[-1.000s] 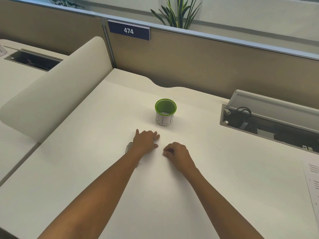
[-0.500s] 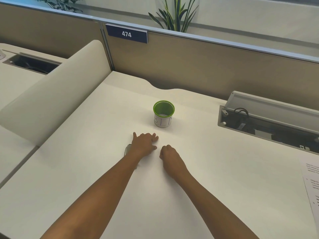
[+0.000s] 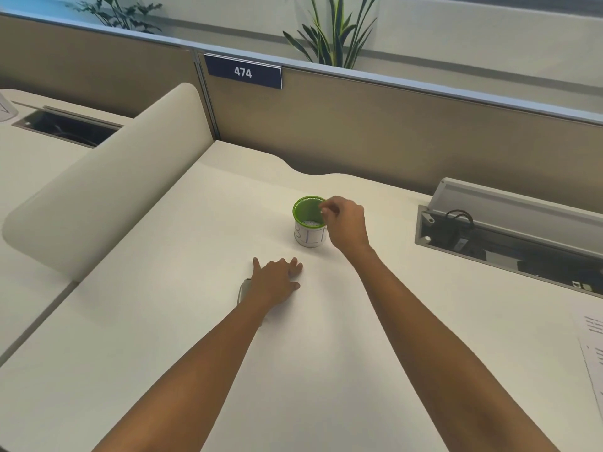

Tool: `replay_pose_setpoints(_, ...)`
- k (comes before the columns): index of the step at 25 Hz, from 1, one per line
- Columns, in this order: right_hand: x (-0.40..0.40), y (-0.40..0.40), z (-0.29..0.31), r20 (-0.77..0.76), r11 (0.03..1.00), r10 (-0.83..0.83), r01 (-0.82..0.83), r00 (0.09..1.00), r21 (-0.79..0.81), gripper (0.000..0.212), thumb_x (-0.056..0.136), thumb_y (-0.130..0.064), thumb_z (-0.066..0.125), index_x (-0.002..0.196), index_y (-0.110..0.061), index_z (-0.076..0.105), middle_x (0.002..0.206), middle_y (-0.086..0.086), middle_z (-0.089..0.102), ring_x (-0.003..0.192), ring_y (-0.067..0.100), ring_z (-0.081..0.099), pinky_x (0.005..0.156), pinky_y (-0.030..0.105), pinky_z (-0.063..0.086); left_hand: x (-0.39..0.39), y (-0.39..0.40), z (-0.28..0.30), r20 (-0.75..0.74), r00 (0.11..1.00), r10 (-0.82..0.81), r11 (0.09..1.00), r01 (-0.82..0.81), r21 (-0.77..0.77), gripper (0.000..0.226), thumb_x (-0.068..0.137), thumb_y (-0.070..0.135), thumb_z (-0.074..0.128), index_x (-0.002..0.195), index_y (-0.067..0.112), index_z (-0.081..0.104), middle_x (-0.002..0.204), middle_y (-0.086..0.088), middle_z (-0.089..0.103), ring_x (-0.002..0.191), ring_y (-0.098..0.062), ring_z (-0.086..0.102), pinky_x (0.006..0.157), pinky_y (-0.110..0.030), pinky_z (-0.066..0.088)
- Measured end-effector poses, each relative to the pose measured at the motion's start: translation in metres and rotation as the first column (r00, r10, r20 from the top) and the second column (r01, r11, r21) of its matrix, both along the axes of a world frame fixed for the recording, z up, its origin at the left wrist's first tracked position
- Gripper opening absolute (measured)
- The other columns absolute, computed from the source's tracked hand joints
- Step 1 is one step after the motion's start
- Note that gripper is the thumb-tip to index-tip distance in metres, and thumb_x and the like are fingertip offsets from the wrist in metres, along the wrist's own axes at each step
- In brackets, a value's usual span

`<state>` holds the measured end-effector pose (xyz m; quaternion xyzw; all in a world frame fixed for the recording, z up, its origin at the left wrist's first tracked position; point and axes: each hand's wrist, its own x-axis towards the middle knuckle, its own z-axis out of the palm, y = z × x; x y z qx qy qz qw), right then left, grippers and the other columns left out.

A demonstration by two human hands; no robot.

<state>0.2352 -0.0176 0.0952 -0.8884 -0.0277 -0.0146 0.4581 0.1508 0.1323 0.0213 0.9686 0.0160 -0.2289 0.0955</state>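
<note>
Flat grey object (image 3: 242,290) mostly hidden under left hand (image 3: 275,283); kind unclear. Left hand fingers straight, close together, flat on white desk (image 3: 163,321), thumb out. Blue partition sign (image 3: 244,72): white "474". Green plastic cup with white paper label (image 3: 308,234) upright mid-desk, just beyond left hand; blue handwriting part covered, unreadable. Right hand (image 3: 346,223) over cup's right rim, thumb and forefinger pinching tiny white piece (image 3: 322,210), too small to identify; other fingers curled. Printed sheet (image 3: 594,347) cut off at right edge, text blurred.
</note>
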Motion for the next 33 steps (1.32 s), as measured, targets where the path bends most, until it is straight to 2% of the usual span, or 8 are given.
replay_pose_setpoints(3,0.012,0.008,0.002,0.008,0.997,0.015,-0.014,1.000,-0.077,0.025,0.097,-0.002,0.054,0.109,-0.006,0.076,0.108,0.012,0.076,0.092,0.024,0.064,0.079,0.025,0.046,0.001,0.001,-0.004,0.011,1.000,-0.004,1.000,0.004,0.016,0.056,0.101,0.044,0.044,0.155,0.038,0.028,0.152,0.004,0.045,0.137,-0.021,0.046,0.121,-0.059,-0.002)
replay_pose_setpoints(7,-0.004,0.003,-0.006,0.058,1.000,0.016,-0.017,0.998,0.009,0.020,0.082,0.000,0.073,0.100,-0.008,0.074,0.100,0.006,0.077,0.088,0.018,0.068,0.084,0.032,0.057,-0.007,-0.001,-0.007,0.105,0.994,-0.042,0.996,0.034,0.080,0.055,0.103,0.042,0.040,0.155,0.033,0.026,0.151,0.002,0.045,0.132,-0.017,0.052,0.117,-0.061,-0.014)
replay_pose_setpoints(12,-0.062,-0.022,-0.046,0.086,0.993,-0.030,0.020,0.996,0.121,0.009,0.094,-0.013,0.066,0.102,-0.014,0.069,0.101,0.000,0.072,0.091,0.018,0.066,0.077,0.028,0.053,-0.039,-0.019,-0.014,0.341,0.933,-0.118,0.984,0.065,0.164,0.057,0.103,0.030,0.043,0.157,0.026,0.023,0.167,-0.004,0.021,0.153,-0.019,0.019,0.121,-0.059,-0.008)
replay_pose_setpoints(14,-0.101,-0.040,-0.072,0.035,0.995,-0.027,0.023,0.999,0.098,0.014,0.093,-0.012,0.066,0.106,-0.016,0.068,0.104,-0.003,0.069,0.095,0.017,0.064,0.082,0.030,0.052,-0.069,-0.025,-0.018,0.475,0.880,0.021,0.999,-0.040,0.031,0.062,0.098,0.029,0.054,0.155,0.023,0.031,0.167,-0.008,0.021,0.155,-0.024,0.017,0.124,-0.056,0.002)
replay_pose_setpoints(17,-0.158,-0.061,-0.110,0.012,0.995,0.079,-0.078,0.997,-0.054,0.019,0.093,-0.009,0.067,0.112,-0.013,0.069,0.118,-0.003,0.067,0.112,0.018,0.063,0.102,0.036,0.049,-0.106,-0.018,-0.023,0.586,0.745,0.318,0.948,-0.265,-0.177,0.057,0.087,0.018,0.069,0.142,0.015,0.053,0.156,-0.014,0.042,0.147,-0.035,0.034,0.120,-0.058,0.023)
replay_pose_setpoints(22,-0.194,-0.068,-0.127,-0.008,0.976,0.145,-0.144,0.989,-0.164,0.022,0.100,-0.017,0.059,0.120,-0.017,0.070,0.146,-0.007,0.057,0.142,0.012,0.044,0.117,0.024,0.029,-0.121,-0.002,-0.030,0.527,0.732,0.432,0.902,-0.339,-0.268,0.055,0.091,0.006,0.060,0.144,0.020,0.050,0.159,-0.017,0.032,0.147,-0.041,0.029,0.116,-0.055,0.030)
replay_pose_setpoints(28,-0.217,-0.072,-0.128,0.013,0.973,0.135,-0.130,0.991,-0.192,0.024,0.102,-0.022,0.057,0.122,-0.023,0.070,0.148,-0.018,0.053,0.146,0.005,0.038,0.116,0.015,0.023,-0.121,0.013,-0.041,0.460,0.766,0.449,0.864,-0.242,-0.441,0.054,0.095,0.005,0.054,0.144,0.026,0.046,0.163,-0.009,0.022,0.139,-0.034,0.041,0.111,-0.045,0.039)
replay_pose_setpoints(33,-0.230,-0.080,-0.129,-0.023,0.968,0.149,-0.150,0.989,-0.203,0.028,0.103,-0.026,0.053,0.127,-0.025,0.067,0.149,-0.023,0.047,0.147,-0.001,0.032,0.116,0.010,0.017,-0.118,0.023,-0.042,0.459,0.800,0.387,0.863,-0.139,-0.485,0.056,0.094,0.001,0.052,0.145,0.025,0.047,0.164,-0.007,0.018,0.144,-0.032,0.036,0.115,-0.045,0.036)
